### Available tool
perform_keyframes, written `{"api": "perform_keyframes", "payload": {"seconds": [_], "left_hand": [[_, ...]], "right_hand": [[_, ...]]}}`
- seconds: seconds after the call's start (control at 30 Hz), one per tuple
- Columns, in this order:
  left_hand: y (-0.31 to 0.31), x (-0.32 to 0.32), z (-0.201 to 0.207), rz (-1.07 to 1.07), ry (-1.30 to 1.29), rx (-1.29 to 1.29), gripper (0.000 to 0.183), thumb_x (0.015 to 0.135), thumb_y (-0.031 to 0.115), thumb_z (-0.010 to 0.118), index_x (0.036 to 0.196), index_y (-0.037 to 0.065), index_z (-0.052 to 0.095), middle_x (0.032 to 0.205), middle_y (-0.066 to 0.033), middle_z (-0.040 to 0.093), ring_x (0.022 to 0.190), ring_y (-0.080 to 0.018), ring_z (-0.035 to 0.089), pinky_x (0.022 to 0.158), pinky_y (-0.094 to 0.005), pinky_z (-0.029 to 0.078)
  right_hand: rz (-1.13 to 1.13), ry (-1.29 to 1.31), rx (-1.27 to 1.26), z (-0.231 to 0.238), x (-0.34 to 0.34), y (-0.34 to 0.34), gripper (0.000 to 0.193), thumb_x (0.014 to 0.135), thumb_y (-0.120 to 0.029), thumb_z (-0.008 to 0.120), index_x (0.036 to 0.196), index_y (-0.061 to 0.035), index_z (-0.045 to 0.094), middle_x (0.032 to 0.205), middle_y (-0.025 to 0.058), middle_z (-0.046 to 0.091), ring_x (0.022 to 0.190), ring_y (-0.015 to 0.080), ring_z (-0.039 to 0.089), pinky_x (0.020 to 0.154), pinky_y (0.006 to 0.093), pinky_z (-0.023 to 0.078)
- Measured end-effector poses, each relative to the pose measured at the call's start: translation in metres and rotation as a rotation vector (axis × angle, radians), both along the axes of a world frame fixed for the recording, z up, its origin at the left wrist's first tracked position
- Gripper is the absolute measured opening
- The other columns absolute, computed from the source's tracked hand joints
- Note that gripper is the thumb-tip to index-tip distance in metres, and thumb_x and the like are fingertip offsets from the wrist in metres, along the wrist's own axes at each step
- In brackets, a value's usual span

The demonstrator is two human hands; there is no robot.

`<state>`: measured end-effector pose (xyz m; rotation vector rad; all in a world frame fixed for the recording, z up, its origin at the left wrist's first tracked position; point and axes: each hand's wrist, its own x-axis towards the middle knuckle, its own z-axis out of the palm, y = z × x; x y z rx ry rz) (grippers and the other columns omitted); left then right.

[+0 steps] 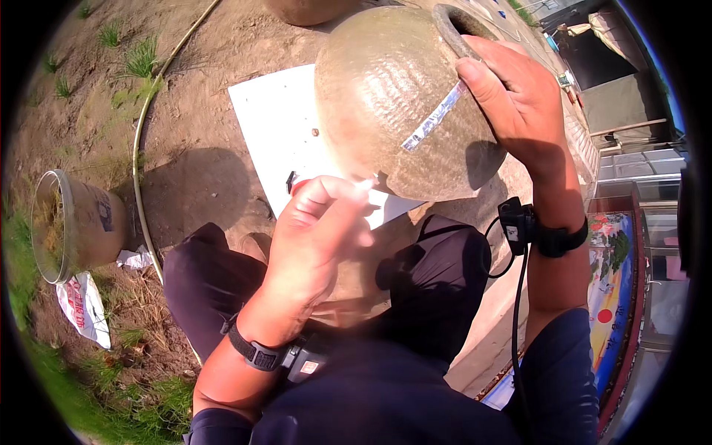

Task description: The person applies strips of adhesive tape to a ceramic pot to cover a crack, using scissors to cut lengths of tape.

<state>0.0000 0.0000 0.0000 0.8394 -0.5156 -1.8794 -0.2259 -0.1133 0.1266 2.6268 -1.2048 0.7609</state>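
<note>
A big round clay jar [389,89] lies tipped over a white board [271,111], its mouth toward the upper right. My right hand [512,93] holds the jar's rim, thumb outside and fingers reaching into the mouth. Down the jar's side runs a strip of shiny silver tape [434,119]. Close to the jar's lower left side, my left hand [315,230] is closed in a pinch, its fingertips blurred and overexposed. What it pinches, if anything, cannot be made out. A small dark lump [315,133] and a small black object [291,182] are on the board.
A pale hose [139,141] curves across the dirt at left. Beyond it are a clear plastic bucket [81,226] and a crumpled white bag [84,310]. Another clay vessel [308,9] is at the top edge. A colourful painted panel [612,289] is at right.
</note>
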Motion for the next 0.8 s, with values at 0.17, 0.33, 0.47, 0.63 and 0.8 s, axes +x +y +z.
{"api": "perform_keyframes", "payload": {"seconds": [0.17, 0.33, 0.47, 0.63, 0.8], "left_hand": [[0.007, -0.022, 0.003, 0.044, 0.041, -0.01, 0.012, 0.1, 0.02, 0.066, 0.095, 0.01, 0.063, 0.083, -0.0015, 0.066, 0.063, -0.0093, 0.061, 0.055, -0.0218, 0.041], [0.012, -0.029, 0.006, 0.039, 0.013, -0.017, 0.012, 0.1, 0.021, 0.066, 0.095, 0.011, 0.062, 0.08, 0.0002, 0.065, 0.062, -0.0092, 0.06, 0.054, -0.0212, 0.041], [0.015, -0.034, 0.006, 0.057, 0.019, 0.008, 0.01, 0.1, 0.02, 0.067, 0.099, 0.011, 0.064, 0.081, 0.0005, 0.066, 0.061, -0.0089, 0.061, 0.053, -0.02, 0.04], [0.023, -0.035, 0.003, 0.025, 0.073, 0.08, 0.008, 0.099, 0.016, 0.068, 0.104, 0.01, 0.066, 0.086, -0.0004, 0.069, 0.061, -0.0089, 0.063, 0.053, -0.0195, 0.042], [0.032, -0.039, -0.004, -0.004, 0.061, 0.014, 0.011, 0.1, 0.014, 0.067, 0.109, 0.008, 0.066, 0.089, -0.0004, 0.069, 0.064, -0.0086, 0.063, 0.056, -0.0203, 0.044]], "right_hand": [[0.073, 0.053, -0.054, 0.006, -0.01, -0.001, 0.035, 0.092, -0.031, 0.072, 0.106, 0.0016, 0.073, 0.105, 0.0199, 0.074, 0.098, 0.0376, 0.07, 0.088, 0.0415, 0.054], [0.022, 0.061, -0.027, 0.008, -0.007, 0.005, 0.032, 0.095, -0.025, 0.07, 0.109, 0.0025, 0.071, 0.106, 0.0182, 0.073, 0.095, 0.0327, 0.069, 0.086, 0.0385, 0.053], [-0.176, -0.037, 0.129, 0.015, 0.014, 0.024, 0.032, 0.094, -0.022, 0.071, 0.117, -0.0003, 0.069, 0.108, 0.0127, 0.071, 0.095, 0.0203, 0.066, 0.088, 0.033, 0.051], [-0.232, -0.091, 0.043, 0.007, 0.022, 0.036, 0.039, 0.091, -0.024, 0.075, 0.124, -0.0056, 0.067, 0.111, 0.0099, 0.07, 0.097, 0.0174, 0.064, 0.091, 0.0309, 0.05], [-0.254, 0.014, -0.01, 0.008, 0.026, 0.042, 0.045, 0.089, -0.025, 0.077, 0.129, -0.0084, 0.065, 0.115, 0.0099, 0.07, 0.101, 0.0208, 0.065, 0.093, 0.0324, 0.05]]}}
